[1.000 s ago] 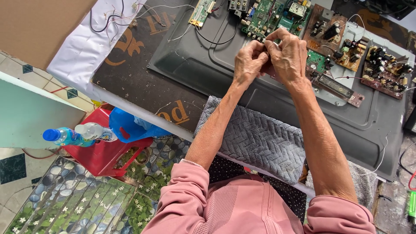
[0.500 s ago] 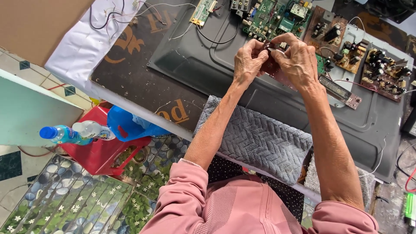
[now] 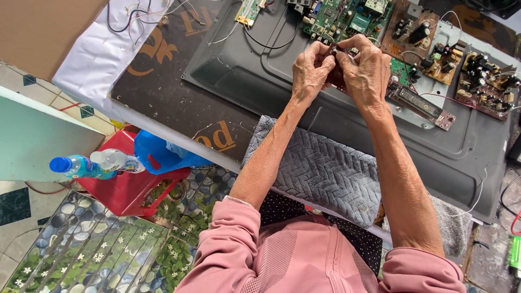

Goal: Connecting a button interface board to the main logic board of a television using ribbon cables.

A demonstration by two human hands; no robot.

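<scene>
Small dark circuit board (image 3: 337,76) pinched by left hand (image 3: 310,73) and right hand (image 3: 369,73) fingers, above grey panel (image 3: 260,81)

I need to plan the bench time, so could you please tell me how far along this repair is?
Done: the grey back panel lies flat with circuit boards exposed. In hand: left hand and right hand pinch a small dark part between them. Left: loose wires and boards remain unassembled.

Both my arms stretched to the far side, left hand (image 3: 310,70) and right hand (image 3: 369,70) pressed together (fingertips meeting), fingers curled, pink sleeves pushed up.
</scene>
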